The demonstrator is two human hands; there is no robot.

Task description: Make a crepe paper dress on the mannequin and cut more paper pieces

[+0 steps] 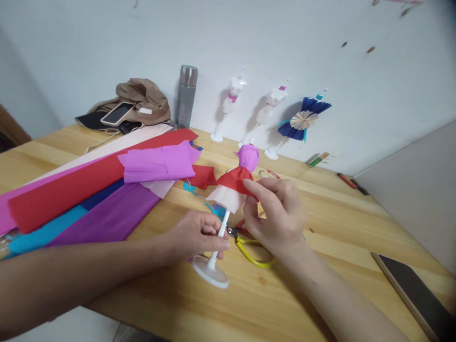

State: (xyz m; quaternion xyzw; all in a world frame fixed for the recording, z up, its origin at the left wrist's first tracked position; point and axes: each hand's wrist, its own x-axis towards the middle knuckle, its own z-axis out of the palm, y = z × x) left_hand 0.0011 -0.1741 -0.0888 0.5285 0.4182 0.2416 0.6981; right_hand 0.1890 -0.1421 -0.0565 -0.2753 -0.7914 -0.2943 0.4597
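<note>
Small mannequin [230,198] right in the middle here, tilted over the near part of the desk [342,220], its head end leaning far and to the right! The left hand [198,237] has it by the white stem [221,231]: fingers clamped around it just below the skirt, thumb across the front, and the round base [209,272] sits near, below that grip. Over to the right hand [281,213], and it's at the right side of the dress: forefinger tip laid on the red paper layer [232,179], the other fingers bent; whether thumb and forefinger are clamped on the paper, I cannot tell. Above the red, a pinkish-purple top [248,157]; below it, a pale pink skirt [223,197] flaring out over the stem.

Just beside the stem, to the right, yellow-handled scissors [260,264] lie on the desk, partly behind the right hand. Off to the left, a colourful heap of paper sheets [81,186] in red, pink, blue and purple. Farther back stands a grey bottle [186,97], and right of it, near the wall, two white mannequins [236,94] and one in a blue paper outfit [304,120]. And on the near right, a dark-screened tablet or phone [411,292] lies flat!
</note>
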